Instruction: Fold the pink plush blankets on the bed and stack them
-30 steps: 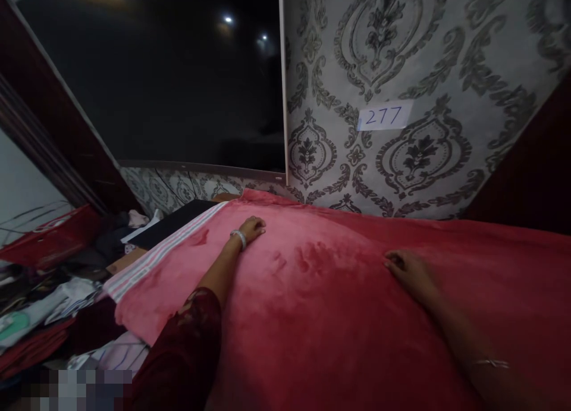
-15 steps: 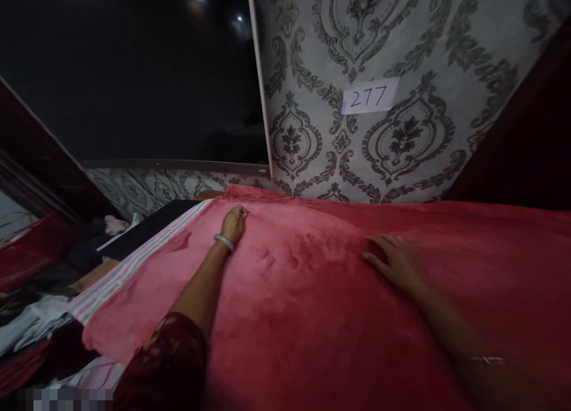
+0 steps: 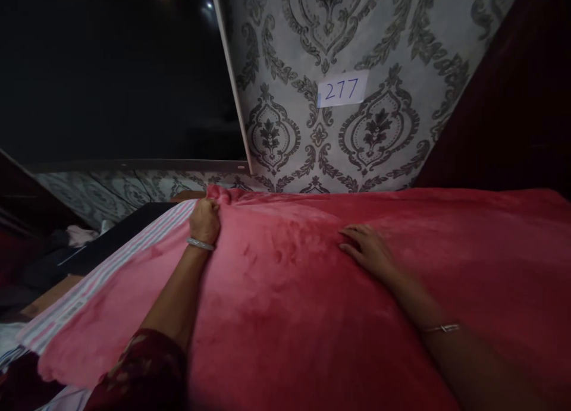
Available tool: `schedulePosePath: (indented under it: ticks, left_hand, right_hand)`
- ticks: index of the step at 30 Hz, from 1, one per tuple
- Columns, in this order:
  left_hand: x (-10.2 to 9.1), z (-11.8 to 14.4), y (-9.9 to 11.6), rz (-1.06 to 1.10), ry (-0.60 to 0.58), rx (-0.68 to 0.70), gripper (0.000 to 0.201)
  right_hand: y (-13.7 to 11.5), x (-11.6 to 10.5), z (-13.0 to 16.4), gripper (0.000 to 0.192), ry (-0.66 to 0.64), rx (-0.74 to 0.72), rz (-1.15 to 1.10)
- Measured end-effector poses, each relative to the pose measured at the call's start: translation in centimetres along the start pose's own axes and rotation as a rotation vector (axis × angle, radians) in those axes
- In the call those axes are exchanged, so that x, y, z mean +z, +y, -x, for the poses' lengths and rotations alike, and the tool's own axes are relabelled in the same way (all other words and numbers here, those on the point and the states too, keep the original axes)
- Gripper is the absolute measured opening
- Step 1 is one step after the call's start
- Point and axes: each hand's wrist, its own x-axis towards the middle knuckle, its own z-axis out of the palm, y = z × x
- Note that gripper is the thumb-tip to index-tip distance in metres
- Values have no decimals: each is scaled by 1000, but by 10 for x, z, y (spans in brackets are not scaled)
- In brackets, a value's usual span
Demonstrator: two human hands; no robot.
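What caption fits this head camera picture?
Left hand grips the pink blanket corner; right hand lies flat on it.

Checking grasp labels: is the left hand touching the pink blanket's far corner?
Touching. In the head view the left hand is closed around the bunched far corner of the pink blanket, fabric gathered at the fingers. The right hand lies flat on it.

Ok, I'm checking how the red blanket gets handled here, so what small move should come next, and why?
Probably draw the far corner back toward the body. The left hand is closed on the bunched corner of the red blanket by the wall, while the right hand lies flat, pinning the middle.
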Motion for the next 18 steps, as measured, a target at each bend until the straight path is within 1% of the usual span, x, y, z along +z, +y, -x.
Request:
schedulePosePath:
  ticks: [3,4,5,7,8,9,12,15,16,18]
  left_hand:
    - [-4,-2,3,-7,65,-39,13]
    - [-5,-2,4,-5,91,-37,14]
    - [-7,-3,5,-2,117,-28,14]
    - [-9,-3,5,2,161,-2,13]
    - [-9,-3,5,1,174,11,13]
    - [-10,-3,4,-2,175,23,12]
    - [-11,-3,3,-22,132,41,11]
    - [-12,-3,4,-51,52,37,9]
    - [-12,-3,6,-67,27,26,7]
    - [-12,-3,9,-117,-32,-19,4]
  right_hand:
    - [-8,-3,-2,44,13,0,-30]
    - [-11,-4,-3,44,15,-9,-30]
    - [-13,-4,-4,40,14,-20,-29]
    - [-17,-3,-6,23,22,-35,-26]
    - [-19,-4,-7,18,36,-33,-23]
    - [-20,-5,-8,19,59,-23,-16]
    - [-24,-12,-9,22,181,36,29]
    - [-27,-20,-7,21,282,77,39]
    - [-28,-22,-6,22,288,87,30]
    - [-29,-22,-4,26,250,96,1]
